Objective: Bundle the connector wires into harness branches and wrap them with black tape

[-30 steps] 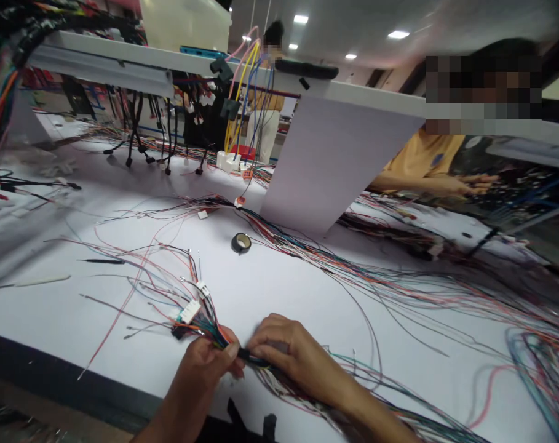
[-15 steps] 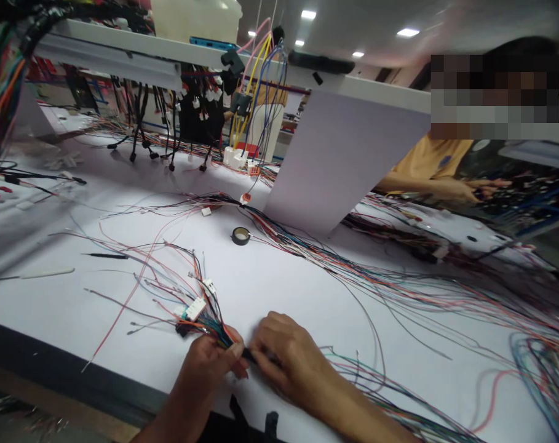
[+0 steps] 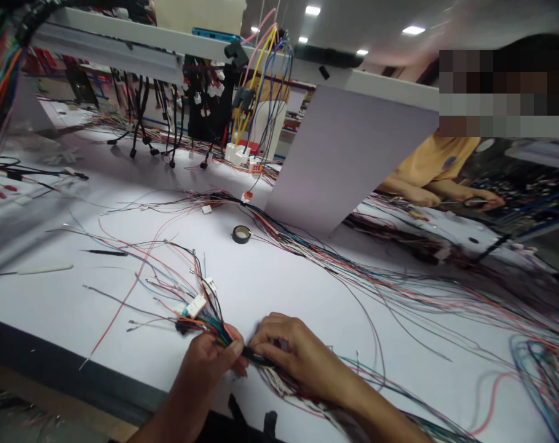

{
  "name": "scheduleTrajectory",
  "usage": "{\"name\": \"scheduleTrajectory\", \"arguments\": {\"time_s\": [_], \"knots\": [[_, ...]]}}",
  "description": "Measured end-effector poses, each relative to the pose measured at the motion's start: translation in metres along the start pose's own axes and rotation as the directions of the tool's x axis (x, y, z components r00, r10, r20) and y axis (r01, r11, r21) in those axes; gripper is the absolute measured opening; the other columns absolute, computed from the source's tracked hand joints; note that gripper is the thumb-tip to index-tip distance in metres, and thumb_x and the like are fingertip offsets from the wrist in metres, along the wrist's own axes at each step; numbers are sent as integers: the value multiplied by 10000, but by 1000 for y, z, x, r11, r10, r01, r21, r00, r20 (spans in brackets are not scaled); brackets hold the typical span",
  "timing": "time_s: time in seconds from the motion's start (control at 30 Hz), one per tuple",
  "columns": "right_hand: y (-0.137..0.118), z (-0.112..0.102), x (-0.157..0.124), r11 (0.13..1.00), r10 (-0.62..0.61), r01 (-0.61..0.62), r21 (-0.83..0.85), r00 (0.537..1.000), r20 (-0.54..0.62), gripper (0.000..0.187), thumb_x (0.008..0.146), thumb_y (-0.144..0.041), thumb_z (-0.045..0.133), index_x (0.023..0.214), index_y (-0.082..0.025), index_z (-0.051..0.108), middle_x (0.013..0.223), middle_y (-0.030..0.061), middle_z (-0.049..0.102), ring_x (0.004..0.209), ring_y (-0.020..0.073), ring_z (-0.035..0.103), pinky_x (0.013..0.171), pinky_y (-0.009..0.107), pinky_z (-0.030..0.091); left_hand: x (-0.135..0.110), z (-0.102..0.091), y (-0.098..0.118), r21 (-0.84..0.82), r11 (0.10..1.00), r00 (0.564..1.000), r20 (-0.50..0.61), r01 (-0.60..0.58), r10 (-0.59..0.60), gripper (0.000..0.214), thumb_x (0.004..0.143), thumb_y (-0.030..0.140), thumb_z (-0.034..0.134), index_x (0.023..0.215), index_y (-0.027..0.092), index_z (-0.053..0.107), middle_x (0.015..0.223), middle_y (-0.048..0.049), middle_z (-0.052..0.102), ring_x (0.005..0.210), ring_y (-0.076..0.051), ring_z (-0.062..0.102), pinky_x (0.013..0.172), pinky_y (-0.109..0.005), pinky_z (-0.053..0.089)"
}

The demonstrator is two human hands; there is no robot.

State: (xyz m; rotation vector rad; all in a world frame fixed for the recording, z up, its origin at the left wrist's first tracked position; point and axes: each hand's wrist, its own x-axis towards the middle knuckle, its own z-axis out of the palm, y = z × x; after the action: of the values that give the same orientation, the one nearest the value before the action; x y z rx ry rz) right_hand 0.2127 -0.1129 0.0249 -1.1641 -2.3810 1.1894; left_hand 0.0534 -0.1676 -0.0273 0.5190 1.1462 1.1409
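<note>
My left hand (image 3: 205,363) pinches a multicoloured wire bundle (image 3: 224,337) between thumb and fingers. My right hand (image 3: 291,351) grips the same bundle a little further along, at a black taped section (image 3: 256,355). Its fingers partly cover that tape. Loose wires fan out to the upper left of my hands, ending in white connectors (image 3: 196,306) and a black connector (image 3: 183,327). More wires pass beneath my right forearm.
The white worktable (image 3: 279,295) bears long wire runs and a black tape roll (image 3: 241,234). A white slanted panel (image 3: 348,160) stands beyond it, with hanging harnesses (image 3: 154,111) at left. A person in a yellow shirt (image 3: 436,163) handles something at right.
My hands stay on the bundle with little movement. The view has shifted slightly, and the other person's hands have moved apart.
</note>
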Motion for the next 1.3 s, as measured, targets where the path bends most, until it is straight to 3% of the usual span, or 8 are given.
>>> {"name": "scheduleTrajectory", "arguments": {"time_s": [0.13,0.4,0.53,0.77,0.9,1.0,1.13,1.3], "knots": [[-3,-1,3,999,-16,17,-46,1000,24,200,854,-96,538,696,-180,629,712,-15,610,719,126,533,686,240,387,-1,0,0,15,1000,1000,-25,4,-4,327,611,428,749,714,145,622,520,-22,641,484,-156,568,550,-272,439],[-15,-6,8,943,-101,132,-305,988,114,191,843,-88,512,675,-168,552,707,8,572,702,133,497,645,244,358,-1,-2,2,31,998,998,-16,58,-57,332,604,420,754,732,147,616,529,-31,658,485,-153,577,533,-257,422],[-14,-5,9,941,-128,157,-299,985,113,166,806,-55,512,684,-167,523,706,8,557,699,134,481,643,242,357,-2,0,3,13,998,997,-38,68,-67,348,599,436,756,731,147,614,530,-26,655,489,-147,569,523,-249,407],[-3,0,14,985,-55,63,-160,997,56,191,792,-39,505,655,-166,542,673,-15,546,670,116,472,640,229,361,-2,-1,7,42,998,999,19,43,-44,300,664,405,725,759,141,619,547,-24,660,533,-155,588,594,-275,455],[9,-5,15,992,17,-32,122,992,123,173,867,-198,510,760,-152,637,736,-1,589,693,117,507,656,231,392,-1,-3,3,38,999,999,20,35,-35,289,674,397,718,756,140,614,555,-23,660,542,-151,589,605,-272,461],[17,-7,14,935,52,-129,331,971,232,287,880,-364,516,815,-131,670,742,9,605,683,121,515,658,239,403,0,-3,2,35,999,999,36,30,-31,296,671,400,721,764,141,612,571,-26,667,557,-152,595,618,-271,464],[22,-3,14,870,116,-224,439,958,261,314,771,-431,644,775,-118,678,686,-2,587,640,112,483,636,237,388,-1,-4,3,45,999,999,34,18,-20,291,682,402,712,774,142,621,592,-27,672,582,-143,595,632,-254,461],[23,-2,16,766,178,-323,556,937,299,310,703,-422,703,687,-116,658,604,-27,533,561,78,417,542,204,339,-3,-10,10,225,974,982,184,-1,-42,334,689,459,684,660,138,597,385,29,514,355,-92,428,403,-213,343]]}}
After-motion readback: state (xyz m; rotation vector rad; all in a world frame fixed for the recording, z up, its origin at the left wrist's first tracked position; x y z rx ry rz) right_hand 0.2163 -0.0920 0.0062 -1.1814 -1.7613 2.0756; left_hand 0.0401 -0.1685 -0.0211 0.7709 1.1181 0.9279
